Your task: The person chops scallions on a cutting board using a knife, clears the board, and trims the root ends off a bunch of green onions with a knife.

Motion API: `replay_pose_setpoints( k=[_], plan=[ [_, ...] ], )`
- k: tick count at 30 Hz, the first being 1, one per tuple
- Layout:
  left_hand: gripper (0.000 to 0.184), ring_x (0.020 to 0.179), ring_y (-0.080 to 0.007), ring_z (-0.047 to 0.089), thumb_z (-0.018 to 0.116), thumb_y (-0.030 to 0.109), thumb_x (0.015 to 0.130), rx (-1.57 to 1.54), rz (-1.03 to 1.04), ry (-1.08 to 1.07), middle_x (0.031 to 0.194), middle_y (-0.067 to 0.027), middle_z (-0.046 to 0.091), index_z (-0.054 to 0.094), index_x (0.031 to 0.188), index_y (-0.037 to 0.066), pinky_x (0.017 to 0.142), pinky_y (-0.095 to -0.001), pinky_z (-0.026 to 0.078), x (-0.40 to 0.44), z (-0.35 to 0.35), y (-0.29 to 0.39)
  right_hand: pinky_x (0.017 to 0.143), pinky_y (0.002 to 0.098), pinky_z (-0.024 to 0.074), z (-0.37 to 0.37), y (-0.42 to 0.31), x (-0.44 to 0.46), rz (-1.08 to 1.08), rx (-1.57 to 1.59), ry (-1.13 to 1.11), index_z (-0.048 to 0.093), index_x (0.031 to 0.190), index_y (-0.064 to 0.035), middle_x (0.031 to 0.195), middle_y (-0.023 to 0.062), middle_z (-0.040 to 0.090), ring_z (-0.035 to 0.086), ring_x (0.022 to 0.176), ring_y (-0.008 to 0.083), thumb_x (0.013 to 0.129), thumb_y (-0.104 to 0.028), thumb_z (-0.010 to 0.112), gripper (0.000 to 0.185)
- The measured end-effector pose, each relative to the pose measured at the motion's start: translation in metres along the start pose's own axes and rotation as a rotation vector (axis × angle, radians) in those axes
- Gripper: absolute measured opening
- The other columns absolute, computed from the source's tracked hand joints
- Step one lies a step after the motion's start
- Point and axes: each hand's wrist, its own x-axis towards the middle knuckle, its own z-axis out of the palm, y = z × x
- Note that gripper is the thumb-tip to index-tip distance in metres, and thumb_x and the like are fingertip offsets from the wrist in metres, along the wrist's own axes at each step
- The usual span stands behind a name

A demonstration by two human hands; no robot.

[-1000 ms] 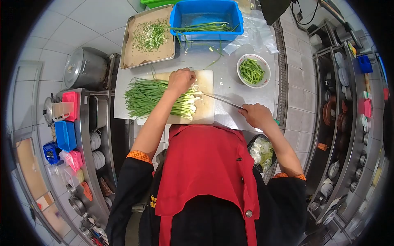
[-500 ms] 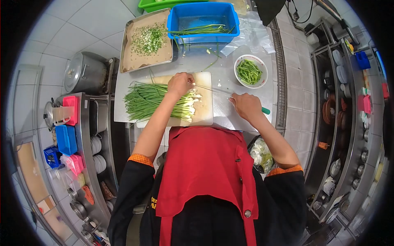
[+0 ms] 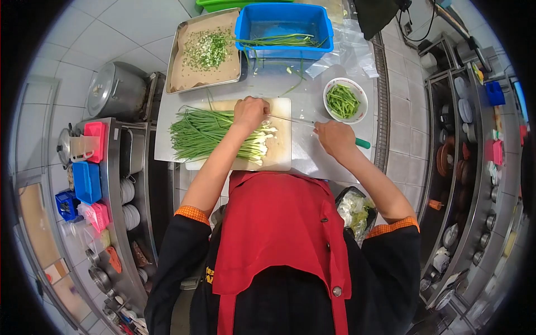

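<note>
My right hand [image 3: 335,137] is wrapped round a knife, whose green handle [image 3: 363,143] sticks out on the right. The thin knife blade [image 3: 293,119] points left across the edge of the white cutting board [image 3: 282,148]. At the blade's tip end my left hand [image 3: 251,113] is closed, its fingers curled together; what they pinch, if anything, is too small to make out. Under and beside that hand lies a big bunch of green onions [image 3: 204,134], green tops to the left, white root ends [image 3: 259,146] to the right.
Behind the board stand a paper-lined tray [image 3: 181,75] of chopped green onion [image 3: 206,50] and a blue tub [image 3: 285,54] with long green stalks. A bowl [image 3: 362,111] of cut green pieces [image 3: 341,101] is at right, near crumpled clear plastic [image 3: 357,53]. Shelves flank the table.
The view has shifted slightly. Both hands stay in nearly the same place, the right still round the knife and the left by the blade's tip end.
</note>
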Motion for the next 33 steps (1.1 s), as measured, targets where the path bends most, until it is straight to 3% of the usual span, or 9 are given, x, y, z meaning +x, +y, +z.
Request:
replay_pose_setpoints(
  k=[10,13,15,16,18,20,22,28,33],
  plan=[
    [0.013,0.089,-0.0237,0.067,0.068,0.016,0.078,0.077,0.132,-0.003,0.089,-0.0026,0.072,0.074,0.087,0.023,0.084,-0.042,0.045,0.0,-0.003,-0.005,0.053,0.0419,0.054,0.016,0.017,0.0,-0.015,-0.017,-0.058,0.072,0.085,-0.0136,0.072,0.0135,0.068,0.07,0.067,0.0298,0.09,-0.026,0.056,0.021],
    [0.021,0.091,-0.0246,0.067,0.07,0.02,0.081,0.051,0.092,-0.148,0.099,-0.0026,0.072,0.073,0.102,0.019,0.081,-0.0396,0.049,0.002,-0.012,-0.003,0.058,0.0453,0.0546,0.012,0.026,-0.016,0.06,0.091,-0.147,0.07,0.089,-0.0094,0.076,0.0172,0.068,0.07,0.07,0.0334,0.093,-0.029,0.055,0.025],
    [0.029,0.094,-0.0257,0.068,0.069,0.023,0.085,-0.361,0.077,-0.171,0.104,-0.0076,0.072,0.071,0.112,0.013,0.087,-0.0383,0.05,0.002,-0.02,-0.017,0.068,0.0513,0.0536,0.004,0.027,-0.024,0.117,0.181,-0.274,0.065,0.107,-0.0073,0.083,0.0224,0.068,0.068,0.078,0.0399,0.096,-0.032,0.051,0.03],
    [0.029,0.094,-0.0257,0.068,0.069,0.023,0.085,-0.359,0.083,-0.175,0.104,-0.0076,0.072,0.071,0.112,0.013,0.087,-0.0383,0.05,0.0,-0.023,-0.024,0.068,0.0513,0.0536,0.008,0.025,-0.029,0.124,0.184,-0.274,0.065,0.107,-0.0073,0.083,0.0224,0.068,0.068,0.078,0.0399,0.096,-0.032,0.051,0.03],
    [0.038,0.101,-0.0311,0.066,0.069,0.028,0.084,-0.479,0.046,0.025,0.111,-0.0144,0.069,0.068,0.118,0.009,0.094,-0.0372,0.049,-0.007,-0.028,-0.045,0.077,0.054,0.0509,0.021,0.013,-0.038,0.257,0.436,-0.274,0.054,0.127,-0.0077,0.091,0.0273,0.067,0.065,0.086,0.0451,0.098,-0.032,0.048,0.038],
    [0.04,0.107,-0.0321,0.063,0.07,0.028,0.084,-0.357,0.056,-0.014,0.116,-0.0154,0.068,0.067,0.117,0.006,0.099,-0.0378,0.047,-0.015,-0.035,-0.064,0.083,0.0558,0.0479,0.024,-0.01,-0.042,0.292,0.561,-0.285,0.043,0.138,-0.0086,0.094,0.0302,0.065,0.062,0.09,0.049,0.097,-0.028,0.048,0.045],
    [0.039,0.113,-0.0325,0.06,0.071,0.027,0.084,-0.27,0.252,-0.111,0.118,-0.0147,0.066,0.068,0.117,0.008,0.1,-0.0382,0.046,-0.027,-0.035,-0.073,0.086,0.0565,0.0463,0.03,-0.037,-0.044,0.299,0.781,-0.205,0.041,0.14,-0.0069,0.097,0.0327,0.064,0.061,0.092,0.0508,0.097,-0.024,0.046,0.046],
    [0.033,0.115,-0.0309,0.058,0.069,0.027,0.087,-0.207,0.313,-0.052,0.119,-0.0122,0.065,0.069,0.117,0.012,0.1,-0.0413,0.045,-0.051,-0.032,-0.067,0.09,0.0569,0.0432,0.058,-0.106,-0.035,0.354,1.014,-0.14,0.036,0.143,-0.0054,0.104,0.0353,0.061,0.058,0.098,0.0522,0.097,-0.022,0.045,0.05],
    [0.03,0.106,-0.0322,0.062,0.068,0.019,0.088,-0.192,0.358,0.021,0.117,-0.0129,0.066,0.068,0.115,0.007,0.093,-0.0393,0.049,-0.048,-0.024,-0.068,0.089,0.0559,0.0439,0.072,-0.148,-0.021,0.397,1.059,0.042,0.034,0.145,-0.0052,0.105,0.0338,0.061,0.058,0.097,0.0511,0.099,-0.021,0.043,0.049]
  ],
)
